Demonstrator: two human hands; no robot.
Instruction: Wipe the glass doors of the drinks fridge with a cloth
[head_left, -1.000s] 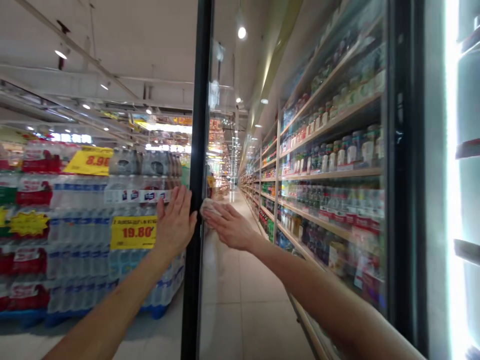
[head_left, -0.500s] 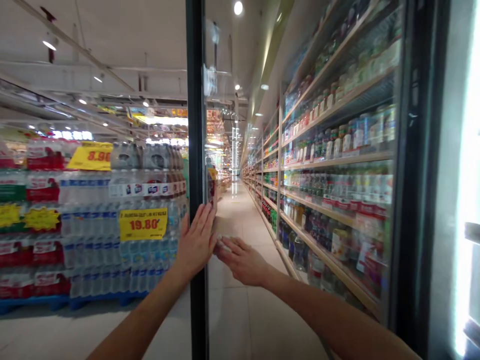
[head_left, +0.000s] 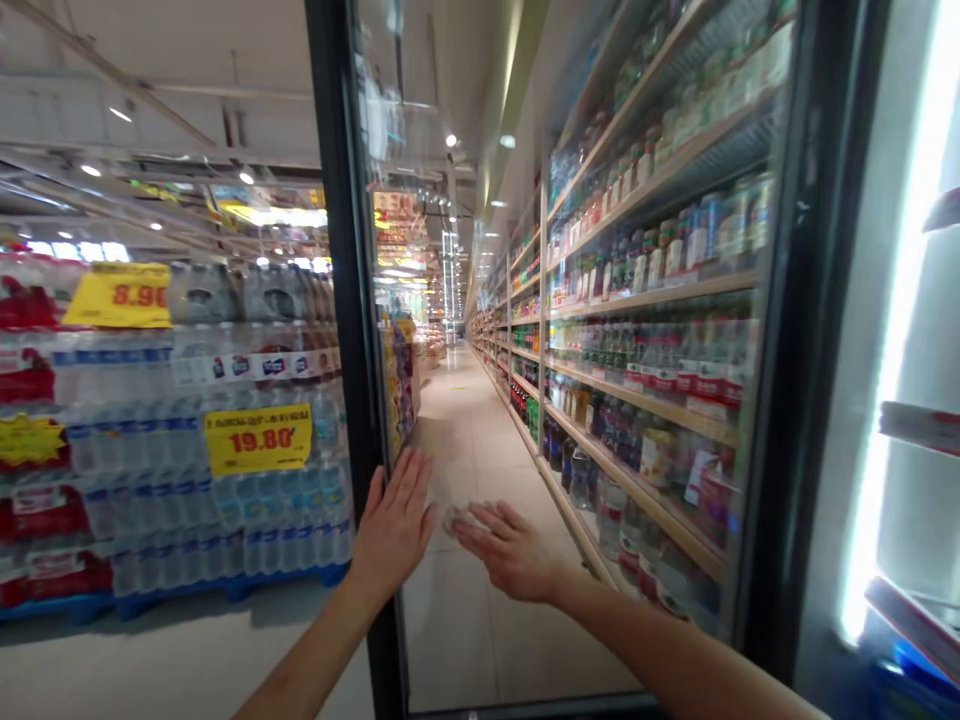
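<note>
With the left hand (head_left: 394, 530) spread flat and empty at the door's left frame (head_left: 352, 300), the pale wad (head_left: 456, 518), held under the nearly straight fingers of the right hand (head_left: 517, 550), is best pressed evenly against the glass pane (head_left: 450, 650).

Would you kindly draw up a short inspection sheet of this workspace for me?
Surface: glass in a dark frame.
Job's things: pale, crumpled cloth under the right hand's fingers.
Clutter: nothing seen near the hands.
Hands: left hand open, over the frame's edge and the glass; right over the cloth, grip unclear.
Cables: nothing seen near the hands.
Surroundings: bottle packs and yellow signs at left; drink shelves showing in the glass; bright strip at right.
</note>
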